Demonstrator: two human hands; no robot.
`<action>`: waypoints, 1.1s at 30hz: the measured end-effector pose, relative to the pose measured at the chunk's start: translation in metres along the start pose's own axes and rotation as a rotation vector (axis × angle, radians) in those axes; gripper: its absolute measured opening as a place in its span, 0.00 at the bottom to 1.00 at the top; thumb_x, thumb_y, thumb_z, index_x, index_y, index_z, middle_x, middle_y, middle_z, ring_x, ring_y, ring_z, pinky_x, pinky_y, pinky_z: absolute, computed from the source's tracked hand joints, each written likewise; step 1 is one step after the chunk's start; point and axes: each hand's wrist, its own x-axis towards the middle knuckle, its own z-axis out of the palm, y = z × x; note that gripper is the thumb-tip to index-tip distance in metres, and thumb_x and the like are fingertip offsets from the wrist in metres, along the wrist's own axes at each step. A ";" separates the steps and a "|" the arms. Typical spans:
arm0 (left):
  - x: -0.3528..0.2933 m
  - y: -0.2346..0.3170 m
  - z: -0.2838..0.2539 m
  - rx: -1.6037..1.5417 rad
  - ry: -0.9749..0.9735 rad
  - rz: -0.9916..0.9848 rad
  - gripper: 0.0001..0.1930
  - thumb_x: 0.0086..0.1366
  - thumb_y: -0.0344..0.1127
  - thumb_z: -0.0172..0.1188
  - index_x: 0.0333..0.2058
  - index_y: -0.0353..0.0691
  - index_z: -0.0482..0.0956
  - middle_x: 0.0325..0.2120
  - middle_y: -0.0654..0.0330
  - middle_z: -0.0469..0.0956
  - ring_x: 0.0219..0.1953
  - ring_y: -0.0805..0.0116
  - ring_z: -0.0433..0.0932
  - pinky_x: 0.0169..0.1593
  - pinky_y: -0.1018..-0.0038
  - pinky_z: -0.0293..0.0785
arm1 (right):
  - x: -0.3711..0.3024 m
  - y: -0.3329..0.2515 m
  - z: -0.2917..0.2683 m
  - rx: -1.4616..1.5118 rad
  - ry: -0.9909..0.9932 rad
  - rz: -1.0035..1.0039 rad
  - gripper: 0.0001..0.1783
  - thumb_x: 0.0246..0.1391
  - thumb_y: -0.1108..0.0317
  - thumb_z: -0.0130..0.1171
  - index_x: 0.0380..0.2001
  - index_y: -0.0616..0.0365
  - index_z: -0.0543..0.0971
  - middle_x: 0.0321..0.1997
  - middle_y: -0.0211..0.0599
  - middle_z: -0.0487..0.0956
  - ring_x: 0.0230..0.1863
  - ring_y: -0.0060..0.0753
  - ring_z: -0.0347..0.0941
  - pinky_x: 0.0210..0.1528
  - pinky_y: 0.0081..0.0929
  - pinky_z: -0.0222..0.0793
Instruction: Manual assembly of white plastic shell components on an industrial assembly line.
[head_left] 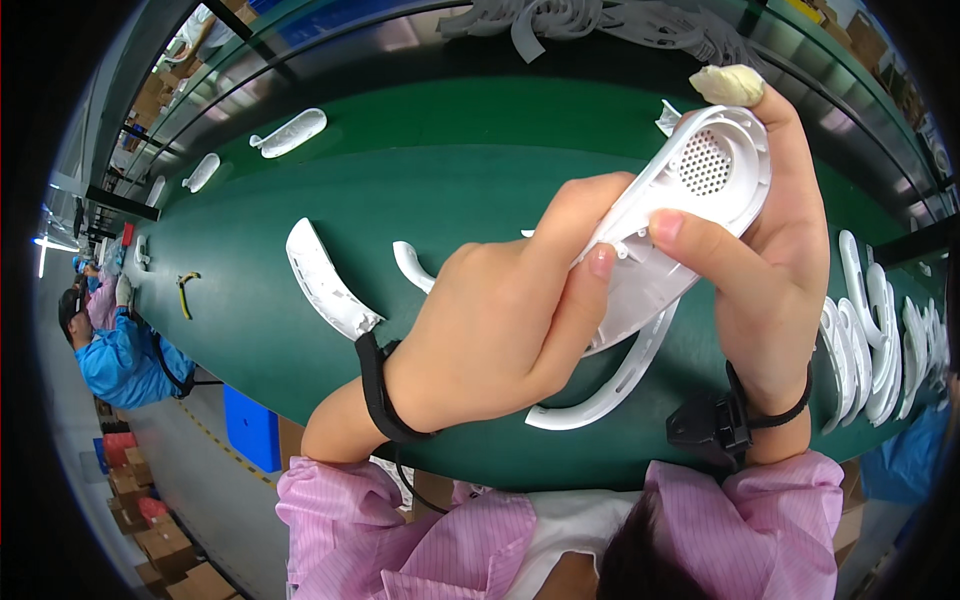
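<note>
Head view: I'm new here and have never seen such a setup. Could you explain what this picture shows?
No robot here: these are a person's own left hand and right hand. The picture comes from a wide fisheye camera worn on that person's head, looking down, so straight edges bend. Both hands hold a white shell with a round patch of small holes. On the green table lie curved white parts, a row of white pieces at the right, and a yellow tool farther left.
</note>
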 end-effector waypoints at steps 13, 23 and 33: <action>0.073 -0.094 -0.076 -0.120 0.139 -0.463 0.23 0.74 0.50 0.49 0.54 0.36 0.74 0.24 0.64 0.76 0.20 0.80 0.75 0.19 0.82 0.72 | 0.051 0.062 -0.200 -1.199 -0.033 -0.002 0.25 0.55 0.70 0.63 0.58 0.57 0.74 0.47 0.45 0.82 0.49 0.48 0.78 0.52 0.36 0.72; 0.136 -0.235 -0.053 0.234 0.008 -0.420 0.30 0.70 0.44 0.57 0.65 0.32 0.63 0.44 0.48 0.81 0.46 0.61 0.80 0.52 0.69 0.73 | 0.076 0.128 -0.260 -1.511 -0.232 0.098 0.13 0.53 0.77 0.57 0.42 0.55 0.84 0.43 0.39 0.83 0.48 0.46 0.75 0.50 0.39 0.69; 0.070 -0.179 -0.068 0.531 0.052 -0.183 0.33 0.65 0.44 0.64 0.63 0.33 0.65 0.54 0.42 0.75 0.60 0.48 0.70 0.62 0.60 0.67 | -0.030 0.003 -0.182 -0.908 -0.871 0.370 0.18 0.41 0.82 0.58 0.34 0.51 0.88 0.33 0.33 0.84 0.42 0.42 0.76 0.50 0.36 0.70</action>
